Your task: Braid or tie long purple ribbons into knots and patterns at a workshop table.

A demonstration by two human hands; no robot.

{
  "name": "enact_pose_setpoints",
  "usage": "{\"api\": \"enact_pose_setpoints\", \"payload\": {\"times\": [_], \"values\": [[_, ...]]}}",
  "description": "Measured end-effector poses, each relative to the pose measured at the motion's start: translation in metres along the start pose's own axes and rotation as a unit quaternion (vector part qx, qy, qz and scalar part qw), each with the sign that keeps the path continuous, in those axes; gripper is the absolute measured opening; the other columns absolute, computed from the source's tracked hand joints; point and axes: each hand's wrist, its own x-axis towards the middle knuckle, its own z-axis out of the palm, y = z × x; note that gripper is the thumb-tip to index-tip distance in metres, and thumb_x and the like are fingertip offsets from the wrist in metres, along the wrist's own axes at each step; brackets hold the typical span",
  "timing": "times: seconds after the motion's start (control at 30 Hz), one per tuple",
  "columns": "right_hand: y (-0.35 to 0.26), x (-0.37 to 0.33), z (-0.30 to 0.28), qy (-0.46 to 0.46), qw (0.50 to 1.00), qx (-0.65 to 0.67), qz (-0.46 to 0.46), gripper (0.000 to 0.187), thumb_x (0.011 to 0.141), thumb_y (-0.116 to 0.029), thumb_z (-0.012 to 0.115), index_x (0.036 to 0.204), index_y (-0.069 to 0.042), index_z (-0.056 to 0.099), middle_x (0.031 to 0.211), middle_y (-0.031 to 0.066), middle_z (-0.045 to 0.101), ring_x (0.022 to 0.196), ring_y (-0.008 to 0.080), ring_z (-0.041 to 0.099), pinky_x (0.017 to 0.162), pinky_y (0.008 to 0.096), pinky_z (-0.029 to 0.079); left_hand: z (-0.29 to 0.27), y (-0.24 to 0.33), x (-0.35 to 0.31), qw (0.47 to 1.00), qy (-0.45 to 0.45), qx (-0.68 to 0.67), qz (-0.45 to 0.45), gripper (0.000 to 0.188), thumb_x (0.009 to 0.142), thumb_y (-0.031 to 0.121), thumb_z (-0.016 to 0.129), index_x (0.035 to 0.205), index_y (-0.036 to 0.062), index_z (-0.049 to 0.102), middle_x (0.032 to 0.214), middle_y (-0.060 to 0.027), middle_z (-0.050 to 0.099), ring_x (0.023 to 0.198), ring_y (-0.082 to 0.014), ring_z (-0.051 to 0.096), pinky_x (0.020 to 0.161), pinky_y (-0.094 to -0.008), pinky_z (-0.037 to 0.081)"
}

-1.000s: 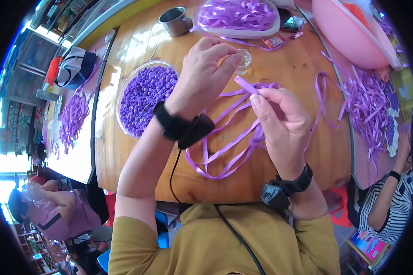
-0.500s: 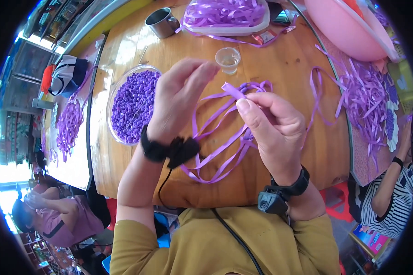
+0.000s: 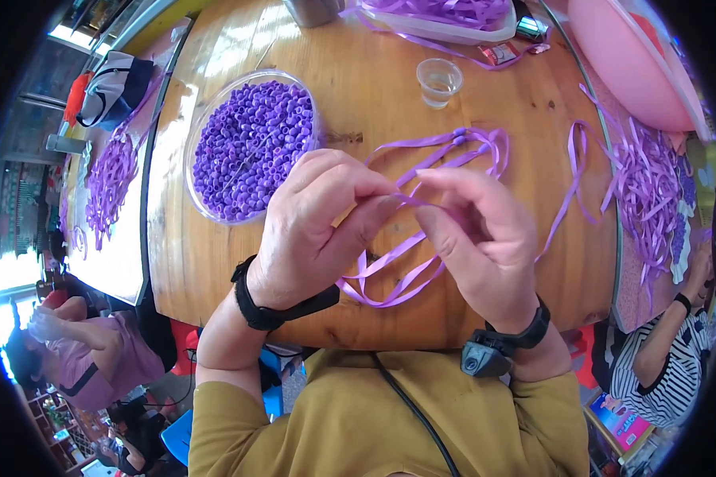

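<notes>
A purple ribbon [image 3: 410,200] is stretched between my two hands over the wooden table. My left hand [image 3: 318,219] pinches its end between thumb and forefinger. Opposite, my right hand [image 3: 489,242] grips the same ribbon a short way along, thumb against the curled fingers. More of the ribbon lies in loose loops beneath and beyond my hands, with a few purple beads [image 3: 471,141] strung on it. To the left of my left hand stands a round clear tub [image 3: 189,171] full of small purple beads [image 3: 250,147], a thin needle-like rod lying across them.
A small clear cup [image 3: 439,86] stands beyond my hands. Farther back are a metal mug [image 3: 312,9] and a white tray [image 3: 453,33] of ribbon. A pink basin [image 3: 624,71] and a ribbon heap [image 3: 648,207] sit at the right. Other people sit on both sides.
My left hand has come down and right to meet the right hand and now pinches the ribbon end. The view has shifted, so the bead tub and cup appear higher up.
</notes>
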Motion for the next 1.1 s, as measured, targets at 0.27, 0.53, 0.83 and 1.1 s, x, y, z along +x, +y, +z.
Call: {"api": "enact_pose_setpoints", "payload": {"times": [0.27,0.53,0.83,1.1], "values": [[0.003,0.005,-0.001,-0.042,0.96,-0.186,-0.204,0.017,0.071,0.002,0.067,0.088,-0.002,0.065,0.06,0.0017,0.047,0.051,0.0104,0.041,0.045,0.0232,0.03,0.002,-0.008,-0.008,0.996,-0.041,-0.069,0.029,0.012,0.082,0.012,0.056,0.078,0.0011,0.055,0.072,-0.0082,0.052,0.069,-0.0223,0.05,0.067,-0.0297,0.042],[0.007,0.005,0.002,-0.059,0.966,-0.175,-0.179,0.012,0.073,-0.001,0.067,0.085,-0.002,0.064,0.057,0.003,0.049,0.048,0.0114,0.041,0.044,0.0244,0.03,0.001,-0.001,-0.012,0.951,-0.076,-0.263,-0.139,0.024,0.089,0.021,0.049,0.078,0.0005,0.055,0.071,-0.0063,0.05,0.066,-0.0157,0.047,0.059,-0.0267,0.037],[0.007,0.007,0.001,-0.077,0.97,-0.172,-0.154,0.011,0.073,0.003,0.065,0.083,-0.001,0.062,0.063,0.0068,0.055,0.052,0.0168,0.053,0.045,0.0264,0.04,0.008,-0.005,-0.015,0.954,-0.062,-0.242,-0.163,0.026,0.09,0.024,0.052,0.077,0.0014,0.054,0.07,-0.0005,0.05,0.064,-0.0072,0.047,0.057,-0.0205,0.037],[0.012,0.008,-0.002,-0.054,0.982,-0.131,-0.124,0.011,0.076,0.0,0.065,0.087,-0.002,0.062,0.063,-0.0003,0.047,0.055,0.0074,0.04,0.048,0.021,0.03,-0.002,-0.002,-0.011,0.858,-0.139,-0.371,-0.327,0.022,0.088,0.022,0.055,0.079,0.0023,0.055,0.067,0.0007,0.05,0.064,-0.006,0.048,0.059,-0.019,0.039]]}}
